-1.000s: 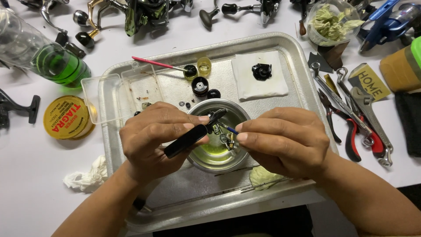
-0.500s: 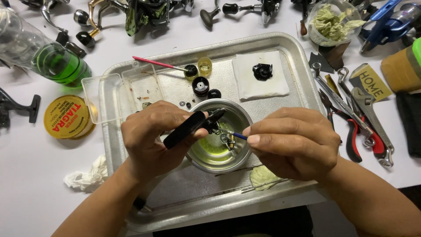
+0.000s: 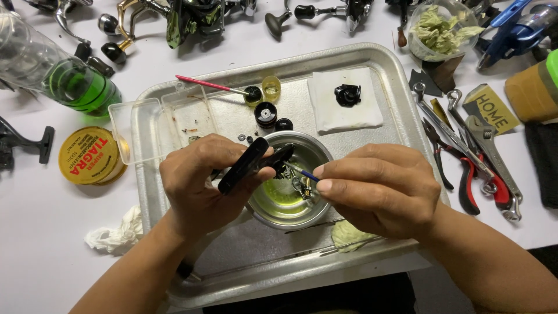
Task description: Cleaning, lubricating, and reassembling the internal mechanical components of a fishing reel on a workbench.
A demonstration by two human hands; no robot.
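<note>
Head view: left hand (image 3: 200, 186) is pinching a black handle (image 3: 247, 164) over the steel bowl (image 3: 289, 210) on the tray (image 3: 401, 110); right hand (image 3: 378, 189) is gripping a thin brush (image 3: 303, 172). Handle looks light, rigid, probably oily: hold mid-length.

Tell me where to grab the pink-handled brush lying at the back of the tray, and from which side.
Grip the pink-handled brush mid-handle, coming from above. The thin stick lies nearly flat across the clear plastic box toward the tray's back, its middle looks bare, while its dark tip rests by the small yellow cup, probably wet.
</note>
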